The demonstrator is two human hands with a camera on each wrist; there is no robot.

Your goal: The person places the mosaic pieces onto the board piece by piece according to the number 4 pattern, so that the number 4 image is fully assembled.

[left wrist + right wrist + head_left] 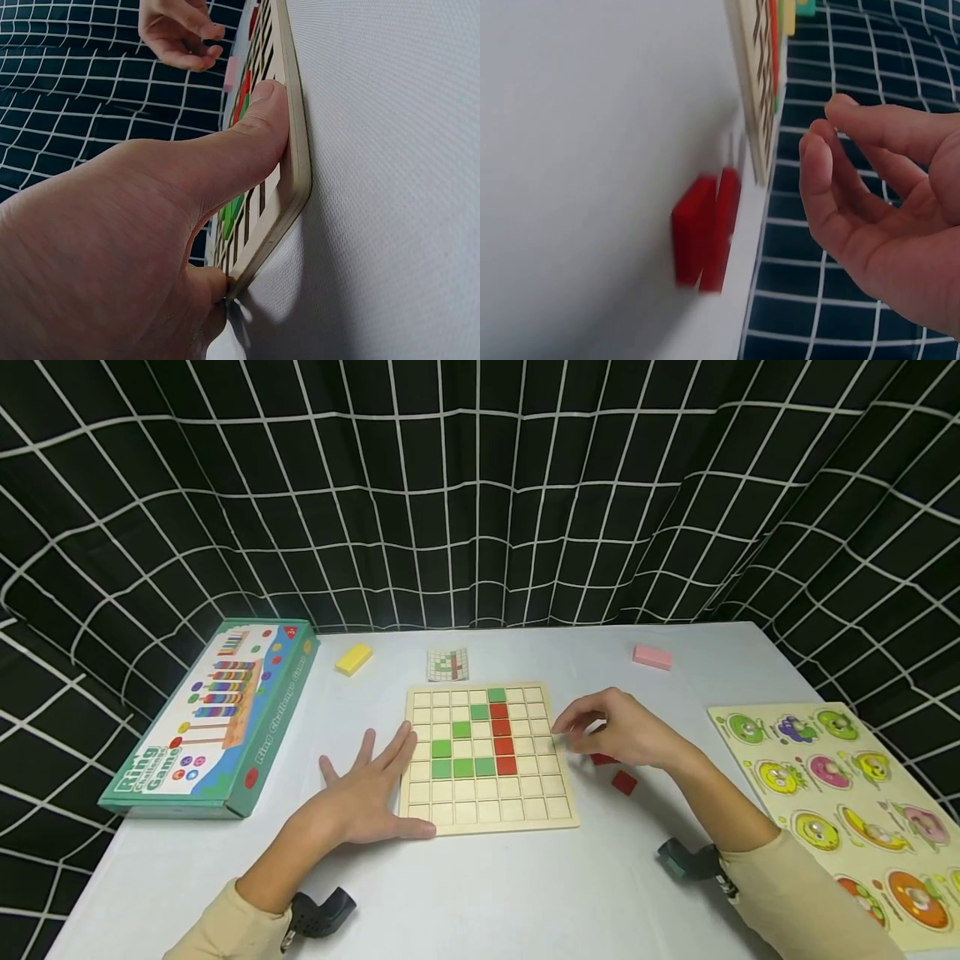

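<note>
A wooden grid board (525,810) lies mid-table, with several green tiles (461,729) and a column of red tiles (504,746) in its cells. My left hand (367,797) rests spread along its left edge; in the left wrist view the thumb (262,120) lies on the board's rim. Off the right edge hovers my right hand (618,727), fingers loosely bent and thumb close to them. Nothing shows between its fingertips in the right wrist view. Below it, loose red tiles (624,782) lie on the table, some partly hidden by the hand.
Behind the board lies a small printed pattern card (447,665), with a yellow block (353,659) to its left and a pink block (652,657) to its right. A green game box (217,718) stands at left; a fruit puzzle board (825,802) is at right.
</note>
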